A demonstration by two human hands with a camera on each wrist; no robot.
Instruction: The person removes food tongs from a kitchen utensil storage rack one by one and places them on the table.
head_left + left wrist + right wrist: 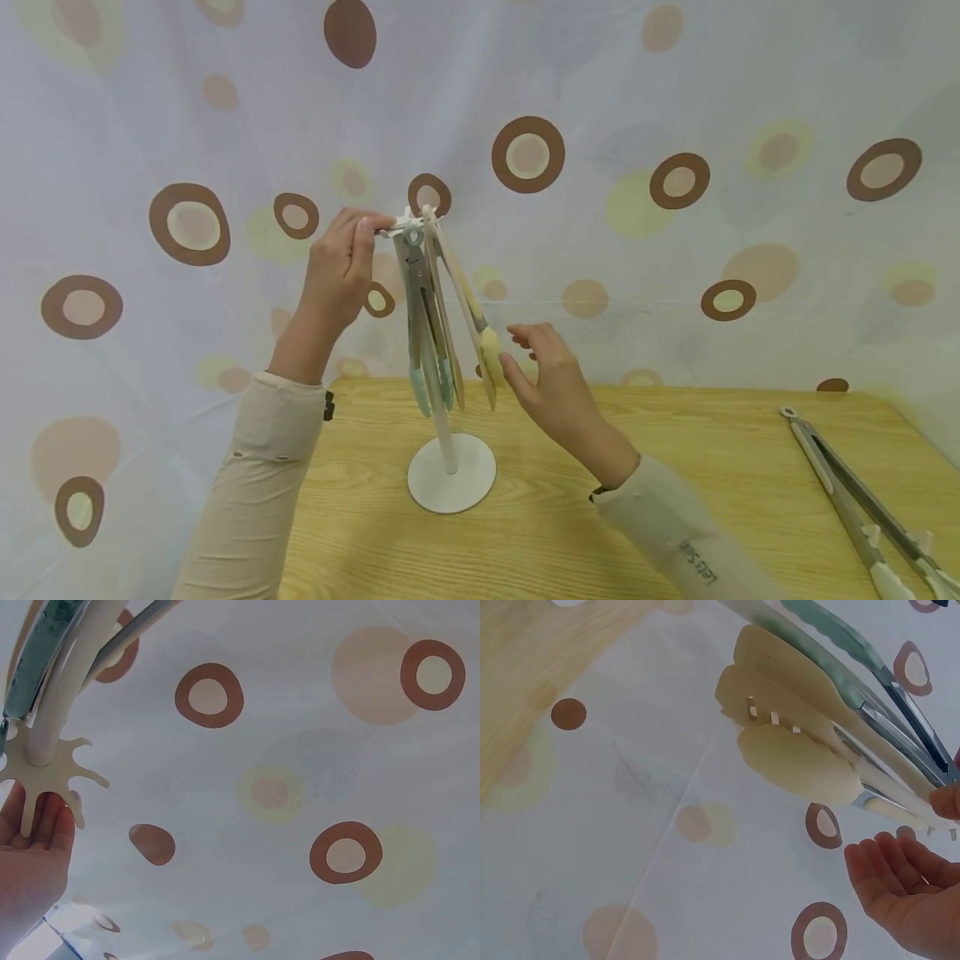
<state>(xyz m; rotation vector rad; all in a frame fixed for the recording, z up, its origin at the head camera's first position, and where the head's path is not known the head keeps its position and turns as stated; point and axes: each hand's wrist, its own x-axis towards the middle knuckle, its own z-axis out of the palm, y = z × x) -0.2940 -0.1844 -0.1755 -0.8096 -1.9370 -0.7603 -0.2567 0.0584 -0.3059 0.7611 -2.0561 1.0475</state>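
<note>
A utensil stand has a round white base [452, 492], a pole and a star-shaped hook top [46, 778]. My left hand [339, 262] pinches one arm of that hook top between thumb and fingers. Tongs with teal tips [422, 390] hang from it against the pole. Beside them hang pale-yellow utensils, among them a slotted one [739, 690] and one with a scalloped yellow head [490, 354]. My right hand [551, 379] hovers just right of that yellow head, fingers loosely bent and apart, holding nothing. In the right wrist view the hand sits below the utensils' shafts.
Grey metal tongs [840, 479] with white tips lie spread on the wooden table [600, 517] at the right. A white curtain [600, 67] with brown and yellow dots hangs behind the table and along its left side.
</note>
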